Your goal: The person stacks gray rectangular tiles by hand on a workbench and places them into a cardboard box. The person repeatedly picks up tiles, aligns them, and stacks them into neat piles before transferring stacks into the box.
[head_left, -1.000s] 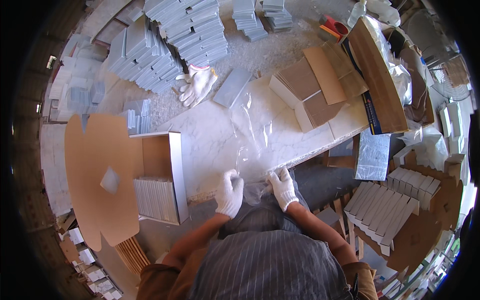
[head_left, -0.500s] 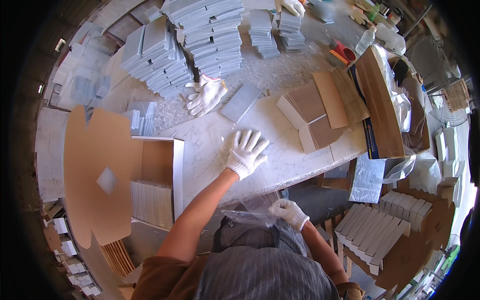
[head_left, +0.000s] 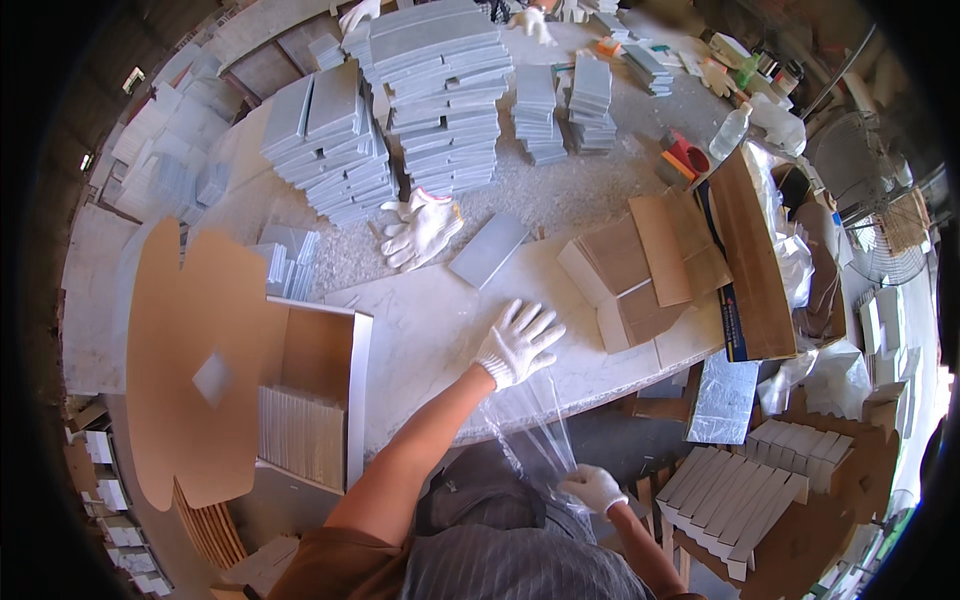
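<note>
My left hand (head_left: pixel 518 343), in a white knitted glove, lies flat with fingers spread near the front edge of the marble-topped table (head_left: pixel 405 345). Clear plastic film (head_left: pixel 532 428) runs from beneath it over the edge towards me. Lower and to the right, my right hand (head_left: pixel 593 488), gloved too, is closed on the film's near end in front of my body. The film looks stretched between both hands. Just beyond my left hand lies a flat grey tile (head_left: pixel 488 249). A pair of spare white gloves (head_left: pixel 422 230) sits left of that tile.
Tall stacks of grey tiles (head_left: pixel 440 110) stand at the back. On the left is an open carton (head_left: pixel 359 400) packed with tiles. Folded cardboard (head_left: pixel 625 265) and a brown box (head_left: pixel 755 260) lie right. White boxes (head_left: pixel 730 505) sit lower right. Another person's gloved hand (head_left: pixel 533 25) shows far off.
My right hand has drawn the film down towards me, and more of it shows stretched. My left hand stays spread on the table. The whole view has tilted up slightly.
</note>
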The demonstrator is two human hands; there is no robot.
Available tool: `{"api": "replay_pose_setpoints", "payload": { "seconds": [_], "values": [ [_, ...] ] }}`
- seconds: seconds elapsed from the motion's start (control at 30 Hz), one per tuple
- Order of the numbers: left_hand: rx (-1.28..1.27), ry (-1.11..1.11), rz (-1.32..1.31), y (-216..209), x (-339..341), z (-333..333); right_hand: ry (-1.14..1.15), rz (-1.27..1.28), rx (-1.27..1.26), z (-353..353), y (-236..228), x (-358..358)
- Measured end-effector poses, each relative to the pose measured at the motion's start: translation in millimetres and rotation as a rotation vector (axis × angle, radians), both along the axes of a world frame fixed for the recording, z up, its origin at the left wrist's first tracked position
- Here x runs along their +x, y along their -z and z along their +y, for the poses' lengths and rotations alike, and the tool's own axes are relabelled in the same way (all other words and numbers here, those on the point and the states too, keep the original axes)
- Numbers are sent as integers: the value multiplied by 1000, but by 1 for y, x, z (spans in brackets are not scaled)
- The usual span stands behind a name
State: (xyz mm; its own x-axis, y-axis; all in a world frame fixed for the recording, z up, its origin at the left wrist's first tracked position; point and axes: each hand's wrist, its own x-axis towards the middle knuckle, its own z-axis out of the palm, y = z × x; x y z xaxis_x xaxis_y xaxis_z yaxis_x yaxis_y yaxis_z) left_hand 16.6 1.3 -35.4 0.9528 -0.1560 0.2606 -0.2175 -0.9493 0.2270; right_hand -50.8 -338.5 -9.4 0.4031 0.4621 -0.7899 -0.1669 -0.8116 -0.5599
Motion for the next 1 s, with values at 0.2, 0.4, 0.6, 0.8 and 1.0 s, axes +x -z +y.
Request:
{"api": "replay_pose_setpoints", "payload": {
  "seconds": [0.2, 0.4, 0.6, 0.8, 1.0],
  "values": [
    [12, -35, 9, 2, -11, 2, -232, -216, -226, 6, 60, -28],
    [-16, -53, -40, -19, -32, -9, -421, -85, -671, -57, 75, -6],
    [35, 3, -15, -9, -36, -9, 128, -760, -220, -44, 26, 11],
    [38, 40, -2, -6, -38, -5, 76, -1194, 582, 139, -28, 15],
    [-89, 111, -105, 18, -43, -4, -143, -1221, 423, 139, -6, 40]
  ]
}}
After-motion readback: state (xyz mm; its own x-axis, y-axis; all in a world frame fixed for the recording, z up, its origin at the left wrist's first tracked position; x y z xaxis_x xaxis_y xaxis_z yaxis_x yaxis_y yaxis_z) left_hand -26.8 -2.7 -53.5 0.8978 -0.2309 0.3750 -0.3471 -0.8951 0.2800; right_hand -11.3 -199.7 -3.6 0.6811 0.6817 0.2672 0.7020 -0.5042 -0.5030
